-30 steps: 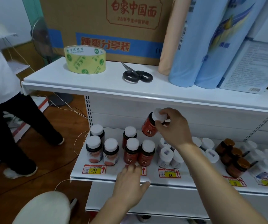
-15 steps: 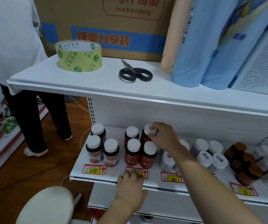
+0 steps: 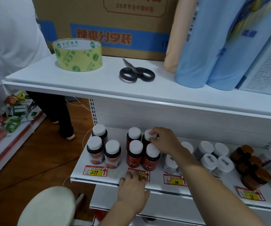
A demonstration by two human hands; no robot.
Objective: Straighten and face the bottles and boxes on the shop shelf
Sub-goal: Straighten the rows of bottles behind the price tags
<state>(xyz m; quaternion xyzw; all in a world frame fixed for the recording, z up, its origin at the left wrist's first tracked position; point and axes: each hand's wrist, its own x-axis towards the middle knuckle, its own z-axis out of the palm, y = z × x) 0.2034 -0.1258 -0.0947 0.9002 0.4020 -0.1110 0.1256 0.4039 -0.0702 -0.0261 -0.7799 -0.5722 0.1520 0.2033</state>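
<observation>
Right hand (image 3: 163,141) fingers now pinch the set-down red bottle's cap (image 3: 149,135); left hand (image 3: 134,186) stays flat.

The right hand (image 3: 162,141) hides most of the rear red bottle (image 3: 145,141). The left hand (image 3: 134,188) covers a price tag (image 3: 145,175). Bottles at the right edge blur.

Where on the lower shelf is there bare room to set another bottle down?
Bare lower shelf shows between the dark bottles and red Fe bottles, running to the back. Crowded: right of the right hand, white-capped jars and brown jars pack together.
</observation>
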